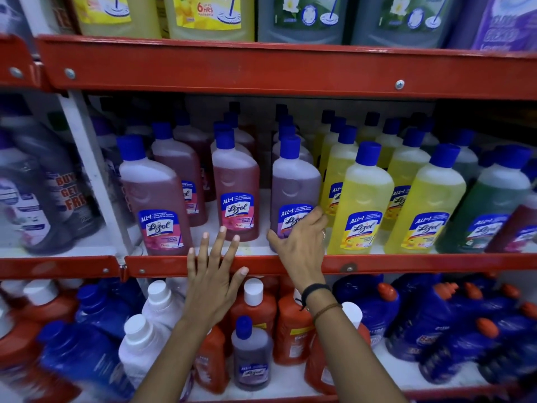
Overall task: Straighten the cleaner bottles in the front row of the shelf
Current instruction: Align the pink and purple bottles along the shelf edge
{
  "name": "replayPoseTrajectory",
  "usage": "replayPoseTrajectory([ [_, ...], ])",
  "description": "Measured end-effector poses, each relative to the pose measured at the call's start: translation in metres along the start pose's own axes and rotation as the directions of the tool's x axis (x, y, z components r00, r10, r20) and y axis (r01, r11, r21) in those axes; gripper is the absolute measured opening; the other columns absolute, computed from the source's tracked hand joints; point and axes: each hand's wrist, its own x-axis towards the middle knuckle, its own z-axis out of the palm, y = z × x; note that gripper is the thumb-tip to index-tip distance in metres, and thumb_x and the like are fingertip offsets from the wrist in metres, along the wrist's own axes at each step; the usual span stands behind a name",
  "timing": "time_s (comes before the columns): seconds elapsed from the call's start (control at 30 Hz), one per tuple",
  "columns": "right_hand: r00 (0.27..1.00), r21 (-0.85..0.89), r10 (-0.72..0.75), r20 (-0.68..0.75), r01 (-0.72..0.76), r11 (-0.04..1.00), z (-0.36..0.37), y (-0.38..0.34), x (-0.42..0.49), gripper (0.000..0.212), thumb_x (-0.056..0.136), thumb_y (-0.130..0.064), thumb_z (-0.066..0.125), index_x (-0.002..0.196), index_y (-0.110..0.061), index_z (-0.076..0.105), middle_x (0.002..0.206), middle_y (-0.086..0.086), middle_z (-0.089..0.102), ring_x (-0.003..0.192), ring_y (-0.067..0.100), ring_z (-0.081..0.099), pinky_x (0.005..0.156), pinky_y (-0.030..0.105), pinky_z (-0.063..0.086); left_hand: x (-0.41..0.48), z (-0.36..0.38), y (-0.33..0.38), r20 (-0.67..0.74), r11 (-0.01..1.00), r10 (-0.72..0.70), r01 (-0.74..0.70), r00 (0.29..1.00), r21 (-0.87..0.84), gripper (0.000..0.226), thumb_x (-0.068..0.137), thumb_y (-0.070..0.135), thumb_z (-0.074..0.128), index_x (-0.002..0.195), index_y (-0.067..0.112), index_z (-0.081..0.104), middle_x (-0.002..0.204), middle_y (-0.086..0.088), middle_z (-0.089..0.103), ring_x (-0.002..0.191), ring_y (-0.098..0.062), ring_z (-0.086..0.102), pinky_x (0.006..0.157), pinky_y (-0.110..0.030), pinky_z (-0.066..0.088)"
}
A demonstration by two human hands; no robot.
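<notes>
The middle shelf carries a front row of blue-capped cleaner bottles. From the left stand a pink bottle (154, 199), a second pink bottle (235, 184) set a little further back, a purple bottle (293, 184), two yellow bottles (363, 199) (430, 205) and a green bottle (491, 205). My right hand (302, 239) wraps the lower front of the purple bottle, thumb at its left base, fingers on the label. My left hand (215, 274) hovers open with fingers spread over the red shelf lip (406, 263), just below the second pink bottle, holding nothing.
Further rows of the same bottles stand behind the front row. A red beam (261, 68) with large jugs above caps the bay. A white upright (93, 175) bounds it on the left. The lower shelf is packed with orange, blue and white bottles.
</notes>
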Motion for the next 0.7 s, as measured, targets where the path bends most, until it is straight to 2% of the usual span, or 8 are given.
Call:
replayPoseTrajectory([
  [0.33,1.0,-0.004,0.007,0.023,-0.007,1.0,-0.015,0.002,-0.019,0.104,0.065,-0.047,0.078,0.137,0.0,0.021,0.129,0.018,0.041,0.113,0.034,0.052,0.082,0.036,0.052,-0.013,-0.01,-0.007,0.026,1.0,0.011,-0.012,1.0,0.02,0.062,0.094,0.059,0.014,0.15,0.03,0.009,0.159,-0.002,0.015,0.146,-0.023,0.006,0.116,-0.034,-0.009],
  [0.47,0.999,0.119,0.007,-0.048,-0.001,0.993,-0.011,0.009,-0.029,0.098,0.068,-0.046,0.078,0.136,0.0,0.026,0.132,0.02,0.039,0.116,0.034,0.049,0.085,0.037,0.051,-0.024,-0.012,-0.019,0.022,1.0,-0.016,0.015,1.0,0.004,0.062,0.094,0.06,0.011,0.149,0.032,0.006,0.16,0.0,0.013,0.147,-0.02,0.004,0.116,-0.042,0.005],
  [0.53,0.98,0.255,-0.053,-0.191,0.101,0.962,-0.006,0.012,-0.045,0.083,0.075,-0.036,0.076,0.134,-0.001,0.031,0.134,0.021,0.032,0.123,0.031,0.041,0.099,0.029,0.043,-0.03,-0.014,-0.028,0.029,0.999,-0.039,0.039,0.999,0.007,0.062,0.094,0.06,0.008,0.149,0.034,0.003,0.16,0.002,0.008,0.147,-0.019,0.003,0.116,-0.048,0.01],
  [0.6,0.939,0.34,-0.178,-0.296,0.278,0.898,-0.002,0.009,-0.063,0.063,0.08,-0.026,0.069,0.129,-0.005,0.036,0.134,0.016,0.029,0.126,0.027,0.036,0.107,0.015,0.031,-0.034,-0.016,-0.037,0.045,0.999,-0.032,0.031,0.998,0.021,0.062,0.094,0.06,0.008,0.149,0.034,0.004,0.16,0.003,0.006,0.147,-0.019,0.003,0.115,-0.05,0.012],
  [0.7,0.901,0.396,-0.354,-0.25,0.428,0.812,0.01,-0.011,-0.075,0.052,0.081,-0.019,0.065,0.125,-0.004,0.041,0.133,0.022,0.037,0.126,0.022,0.036,0.107,0.008,0.024,-0.037,-0.015,-0.049,0.043,0.999,0.003,-0.004,0.999,0.033,0.06,0.095,0.058,0.013,0.149,0.035,0.003,0.16,0.007,-0.004,0.147,-0.014,-0.003,0.116,-0.046,0.007],
])
